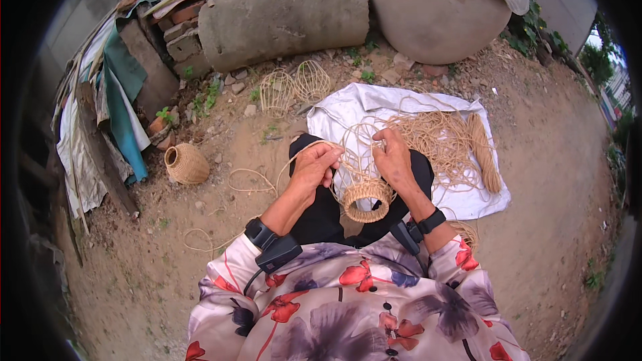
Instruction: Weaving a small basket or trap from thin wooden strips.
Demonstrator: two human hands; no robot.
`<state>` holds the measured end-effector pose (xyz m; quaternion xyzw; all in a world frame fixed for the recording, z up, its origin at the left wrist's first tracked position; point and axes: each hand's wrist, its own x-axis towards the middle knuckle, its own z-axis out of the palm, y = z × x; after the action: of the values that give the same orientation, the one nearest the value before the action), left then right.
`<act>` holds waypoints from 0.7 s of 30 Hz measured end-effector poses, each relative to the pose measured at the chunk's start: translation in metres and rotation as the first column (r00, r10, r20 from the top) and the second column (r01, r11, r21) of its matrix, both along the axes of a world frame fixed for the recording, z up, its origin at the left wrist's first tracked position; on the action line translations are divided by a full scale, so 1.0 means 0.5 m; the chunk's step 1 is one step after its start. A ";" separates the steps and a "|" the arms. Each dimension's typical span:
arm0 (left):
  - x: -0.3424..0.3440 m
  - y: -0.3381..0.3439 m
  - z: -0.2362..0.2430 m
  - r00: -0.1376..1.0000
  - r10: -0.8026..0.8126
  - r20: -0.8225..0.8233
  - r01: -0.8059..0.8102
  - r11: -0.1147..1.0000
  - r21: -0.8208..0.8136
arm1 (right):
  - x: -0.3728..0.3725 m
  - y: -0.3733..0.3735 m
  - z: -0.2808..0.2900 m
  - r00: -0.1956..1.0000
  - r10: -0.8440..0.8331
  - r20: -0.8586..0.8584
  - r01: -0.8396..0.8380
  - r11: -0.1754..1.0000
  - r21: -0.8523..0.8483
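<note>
A partly woven basket (367,202) rests at my lap, its round braided end toward me and its bare, thin ribs reaching away between my hands. My left hand (315,166) is closed, thumb and fingertips pinching a tan cord (294,156) at the left side of the ribs. On the other side, my right hand (393,162) has bent fingers closed at the ribs; the exact point of grip is small and partly hidden. Beyond my right hand, a tangled heap of the same cord (431,137) and a bundled hank (483,154) lie on a white sheet (478,206).
A finished-looking woven basket (187,164) lies on the dirt at left. Two bare basket frames (277,92) (311,81) sit ahead. Behind them are a concrete cylinder (284,20) and a large rounded slab (435,10). Bricks, boards and a teal cloth (127,73) stand far left.
</note>
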<state>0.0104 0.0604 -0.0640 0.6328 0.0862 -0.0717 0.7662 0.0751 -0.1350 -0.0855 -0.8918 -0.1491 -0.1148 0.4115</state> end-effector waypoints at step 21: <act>0.042 -0.044 -0.006 0.979 -0.077 0.187 -0.098 0.628 0.772 | -0.015 0.000 -0.010 1.000 -0.016 0.011 0.015 0.995 0.095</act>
<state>0.0314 0.0386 -0.0669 0.9045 0.0341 0.0418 0.4230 0.0674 -0.1347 -0.0903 -0.8716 -0.1391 -0.1301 0.4518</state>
